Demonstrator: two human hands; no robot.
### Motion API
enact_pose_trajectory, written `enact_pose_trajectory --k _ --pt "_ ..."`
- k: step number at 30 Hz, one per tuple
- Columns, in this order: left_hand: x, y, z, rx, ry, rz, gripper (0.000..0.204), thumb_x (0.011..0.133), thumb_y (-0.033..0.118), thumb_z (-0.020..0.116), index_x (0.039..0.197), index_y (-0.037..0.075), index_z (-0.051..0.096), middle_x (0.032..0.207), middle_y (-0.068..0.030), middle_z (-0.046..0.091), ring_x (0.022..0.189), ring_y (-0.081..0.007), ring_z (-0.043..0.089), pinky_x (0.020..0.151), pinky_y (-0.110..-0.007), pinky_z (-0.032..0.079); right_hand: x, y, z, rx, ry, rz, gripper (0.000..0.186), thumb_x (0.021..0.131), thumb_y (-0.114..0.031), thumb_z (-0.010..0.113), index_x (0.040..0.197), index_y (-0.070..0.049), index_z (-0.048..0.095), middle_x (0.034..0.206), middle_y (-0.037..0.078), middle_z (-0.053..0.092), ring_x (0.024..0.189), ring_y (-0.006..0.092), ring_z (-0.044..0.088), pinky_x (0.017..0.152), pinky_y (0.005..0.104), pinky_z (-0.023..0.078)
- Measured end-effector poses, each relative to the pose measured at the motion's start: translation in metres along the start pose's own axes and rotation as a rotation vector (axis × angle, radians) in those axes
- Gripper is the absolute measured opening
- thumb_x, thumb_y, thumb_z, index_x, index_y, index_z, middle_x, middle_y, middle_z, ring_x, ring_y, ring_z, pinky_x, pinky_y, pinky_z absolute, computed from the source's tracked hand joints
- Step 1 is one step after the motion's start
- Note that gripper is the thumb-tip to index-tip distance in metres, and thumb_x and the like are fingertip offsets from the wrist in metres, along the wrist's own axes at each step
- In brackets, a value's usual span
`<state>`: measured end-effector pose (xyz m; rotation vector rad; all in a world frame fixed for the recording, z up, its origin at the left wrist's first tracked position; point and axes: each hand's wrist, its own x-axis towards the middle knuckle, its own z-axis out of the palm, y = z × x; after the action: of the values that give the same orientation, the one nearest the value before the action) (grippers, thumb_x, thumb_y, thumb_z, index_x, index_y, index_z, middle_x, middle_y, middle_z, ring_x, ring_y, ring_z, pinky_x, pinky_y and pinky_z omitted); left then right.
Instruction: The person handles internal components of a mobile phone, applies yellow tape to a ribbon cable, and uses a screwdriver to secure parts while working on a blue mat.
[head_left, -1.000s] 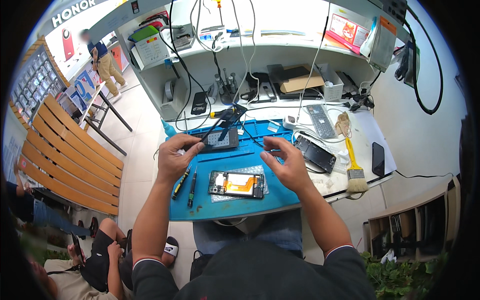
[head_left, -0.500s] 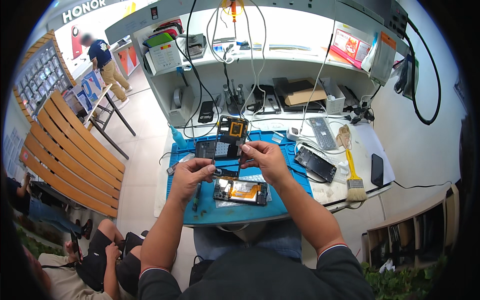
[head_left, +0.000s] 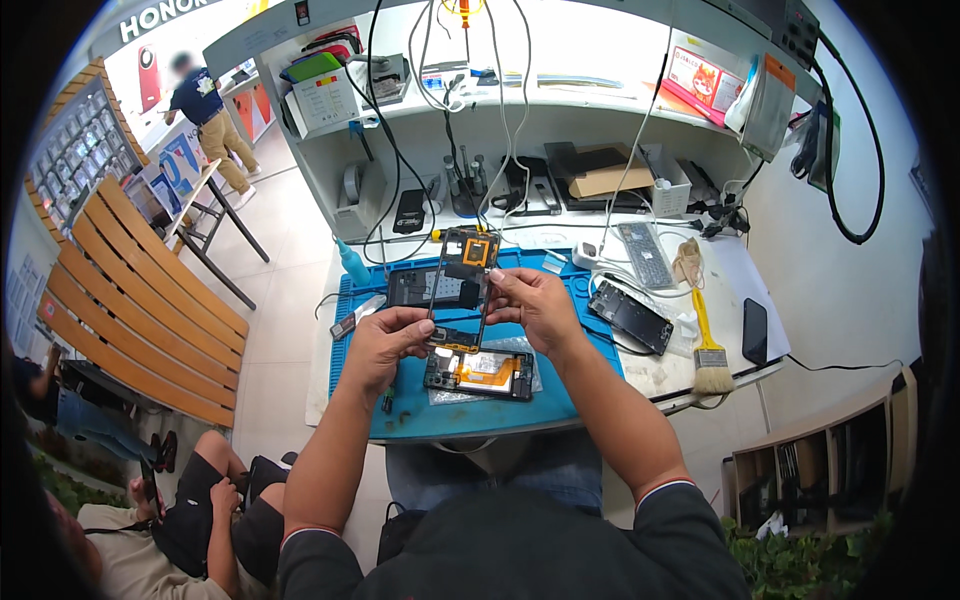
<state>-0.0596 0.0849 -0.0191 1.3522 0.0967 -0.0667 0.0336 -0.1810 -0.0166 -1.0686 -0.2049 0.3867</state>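
Between my two hands I hold a black phone frame (head_left: pixel 462 292) upright over the bench, an orange square near its top. My left hand (head_left: pixel 385 345) pinches its lower left side; my right hand (head_left: pixel 538 308) grips the right side with thumb and fingers. Just below the frame, an opened phone (head_left: pixel 490 376) with a battery and an orange ribbon cable lies on clear bubble wrap (head_left: pixel 448 396). Both rest on a blue work mat (head_left: pixel 410 425). Behind the frame sits another dark phone part (head_left: pixel 408 288), partly hidden. A slim dark tool (head_left: pixel 388 402) lies beside my left wrist.
To the right are a disassembled phone (head_left: pixel 632 318), a yellow-handled brush (head_left: pixel 709 345) and a black phone (head_left: pixel 754 332). A blue bottle (head_left: pixel 353 264) stands at the mat's left. Cables (head_left: pixel 514 110) hang from the shelf (head_left: pixel 560 112). A person (head_left: pixel 205 500) sits at lower left.
The phone frame has tilted slightly, and its lower edge now appears closer to the opened phone. Both hands keep their grip. The whole view has shifted a little.
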Motion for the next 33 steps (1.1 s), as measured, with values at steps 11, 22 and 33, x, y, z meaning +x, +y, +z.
enact_pose_trajectory --k 11,22,33 --pt "-0.007 -0.012 0.024 0.199 0.076 0.223 0.026 0.100 0.014 0.089 0.118 -0.003 0.081 0.101 -0.0082 0.083 0.086 -0.0120 0.076 0.077 -0.027 0.061 0.003 -0.002 0.006 -0.484 0.208 -0.234 0.031 0.097 -0.020 0.091 0.105 0.007 0.079 0.086 0.011 0.080 0.067 0.0132 0.074 0.061 0.0297 0.064" --pt "-0.005 -0.018 0.031 0.363 0.039 0.401 0.022 0.099 0.010 0.090 0.115 -0.002 0.081 0.102 -0.0081 0.085 0.093 -0.0116 0.079 0.086 -0.027 0.062 0.004 -0.019 0.000 -0.540 0.140 -0.218 0.025 0.105 -0.015 0.079 0.112 0.008 0.084 0.088 0.013 0.082 0.074 0.0175 0.081 0.064 0.0326 0.069" --pt "0.002 -0.028 0.014 0.311 0.087 0.395 0.020 0.104 0.011 0.085 0.119 0.001 0.076 0.104 -0.0036 0.077 0.089 -0.0116 0.070 0.081 -0.027 0.058 0.000 -0.019 -0.010 -0.321 0.006 -0.316 0.017 0.104 -0.009 0.076 0.102 0.007 0.082 0.086 0.012 0.081 0.073 0.0160 0.080 0.061 0.0303 0.068"
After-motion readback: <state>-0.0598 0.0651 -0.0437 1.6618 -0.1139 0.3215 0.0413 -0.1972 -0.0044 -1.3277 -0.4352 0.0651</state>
